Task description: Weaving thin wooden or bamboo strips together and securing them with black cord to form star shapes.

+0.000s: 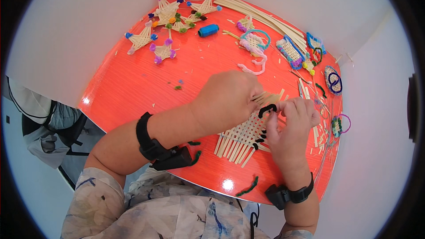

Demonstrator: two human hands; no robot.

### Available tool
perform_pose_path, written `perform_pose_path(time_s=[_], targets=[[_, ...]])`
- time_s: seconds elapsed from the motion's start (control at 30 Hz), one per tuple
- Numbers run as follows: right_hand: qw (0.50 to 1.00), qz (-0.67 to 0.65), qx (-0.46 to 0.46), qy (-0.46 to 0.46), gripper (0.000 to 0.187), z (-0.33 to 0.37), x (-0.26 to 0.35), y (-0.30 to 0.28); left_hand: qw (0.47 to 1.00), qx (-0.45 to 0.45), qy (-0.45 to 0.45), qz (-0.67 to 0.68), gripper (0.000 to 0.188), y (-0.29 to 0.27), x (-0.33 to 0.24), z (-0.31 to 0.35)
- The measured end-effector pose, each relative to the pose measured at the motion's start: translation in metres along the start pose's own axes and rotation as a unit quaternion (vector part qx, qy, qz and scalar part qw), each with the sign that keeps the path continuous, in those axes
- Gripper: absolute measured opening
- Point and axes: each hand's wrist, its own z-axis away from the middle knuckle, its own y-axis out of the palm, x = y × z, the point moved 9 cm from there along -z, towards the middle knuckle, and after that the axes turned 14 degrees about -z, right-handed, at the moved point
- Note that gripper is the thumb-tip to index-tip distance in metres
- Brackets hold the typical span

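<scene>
A small woven bamboo-strip mat hangs slanted between my hands, its loose strip ends fanning out toward the near side. My left hand is closed around the mat's far end, where strip tips poke out past the fingers. A black fuzzy pipe cleaner arches above the mat's upper right edge, and my right hand pinches it between thumb and fingers. Black loops of the same fuzzy kind wrap the mat's right edge below that. Part of the mat is hidden behind my hands.
Star-shaped woven pieces and a blue thread spool lie at the far left of the red table. Long bamboo strips line the far edge. Small woven pieces and scraps cover the right; a dark green pipe cleaner lies near.
</scene>
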Motion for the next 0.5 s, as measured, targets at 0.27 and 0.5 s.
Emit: perform_pose_path(time_s=[0.27, 0.5], targets=[[0.987, -0.144, -0.012, -0.070, 0.019, 0.000, 0.003, -0.011, 0.989, 0.107, -0.097, 0.041, 0.019, 0.009, 0.022, 0.000], [0.978, -0.132, 0.015, -0.162, 0.022, 0.002, 0.011, -0.017, 0.987, 0.126, -0.075, 0.063, 0.019, 0.005, 0.023, -0.002]])
